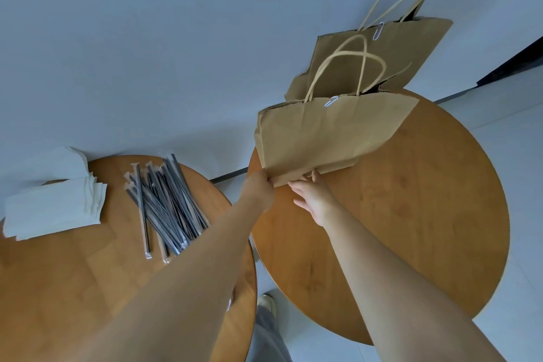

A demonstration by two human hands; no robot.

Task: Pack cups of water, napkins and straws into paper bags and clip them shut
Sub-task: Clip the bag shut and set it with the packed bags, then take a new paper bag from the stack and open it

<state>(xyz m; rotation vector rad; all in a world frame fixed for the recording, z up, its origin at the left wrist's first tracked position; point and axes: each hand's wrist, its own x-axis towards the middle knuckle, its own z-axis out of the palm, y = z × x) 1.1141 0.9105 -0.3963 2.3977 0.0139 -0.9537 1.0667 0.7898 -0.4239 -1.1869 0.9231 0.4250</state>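
Left hand (260, 185) grips the near bottom corner of the clipped paper bag (329, 132), right hand (313, 195) open with fingertips touching its base just beside, the bag lying straight ahead, handles pointing away.

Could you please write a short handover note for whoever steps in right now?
Left hand grips the near paper bag at its bottom corner; right hand is open, fingertips at its base.
Both bags stand on the right table, each with a paper clip: near, far; contents are hidden.
Napkins and straws lie on the left table.
No cups or unpacked bags in view.
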